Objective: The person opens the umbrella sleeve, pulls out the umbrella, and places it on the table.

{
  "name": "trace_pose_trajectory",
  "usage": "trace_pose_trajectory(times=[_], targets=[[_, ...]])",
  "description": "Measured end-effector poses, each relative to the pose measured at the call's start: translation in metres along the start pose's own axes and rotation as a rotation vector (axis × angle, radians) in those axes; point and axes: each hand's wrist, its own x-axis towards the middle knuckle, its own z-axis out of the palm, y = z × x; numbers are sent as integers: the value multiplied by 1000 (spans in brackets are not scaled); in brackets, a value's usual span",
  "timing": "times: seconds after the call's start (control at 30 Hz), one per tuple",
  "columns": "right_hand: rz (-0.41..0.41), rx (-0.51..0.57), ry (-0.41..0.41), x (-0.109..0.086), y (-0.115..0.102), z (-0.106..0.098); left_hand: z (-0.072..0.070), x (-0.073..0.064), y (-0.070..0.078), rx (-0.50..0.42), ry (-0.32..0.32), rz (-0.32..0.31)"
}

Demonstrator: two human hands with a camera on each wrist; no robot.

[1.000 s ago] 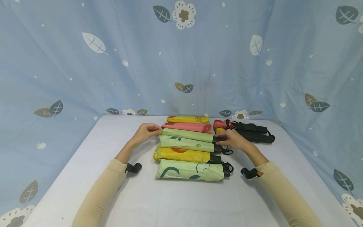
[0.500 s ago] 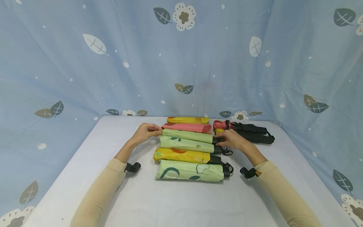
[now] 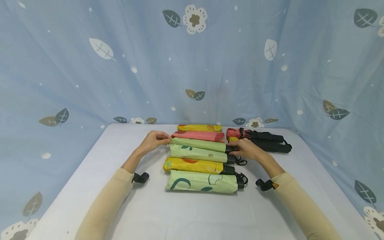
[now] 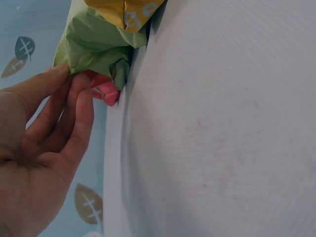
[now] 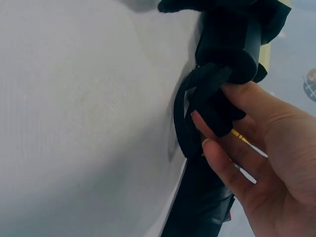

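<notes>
A folded light-green umbrella (image 3: 198, 143) lies crosswise on the table. My left hand (image 3: 154, 140) pinches its cloth end between thumb and fingers; in the left wrist view the green cloth (image 4: 96, 44) bunches at the fingertips. On the other end, my right hand (image 3: 246, 148) holds the black handle (image 3: 229, 149), partly hidden by the fingers. A black strap loop (image 5: 183, 113) hangs beside those fingers in the right wrist view. Close in front lies a second light-green umbrella (image 3: 198, 152), and behind is a pink umbrella (image 3: 199, 136).
Nearer me are a yellow umbrella (image 3: 193, 165) and a wide green patterned one (image 3: 202, 182). Another yellow umbrella (image 3: 199, 128) lies at the back. Umbrellas with black handles (image 3: 270, 146) lie at the back right. A patterned blue curtain (image 3: 144, 83) hangs behind the white table (image 3: 192, 216).
</notes>
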Motion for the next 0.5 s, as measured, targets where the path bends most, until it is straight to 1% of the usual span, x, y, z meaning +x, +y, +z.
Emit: trace_pose_trajectory(times=[0.1,0.27,0.5], targets=[[-4,-4,-9,-1,0,1,1,-2,0,14,0,-1],[-31,-24,13,-2,0,0,0,-3,0,3,9,18],[-18,-30,30,-7,1,0,-2,-3,-1,-7,-1,43]])
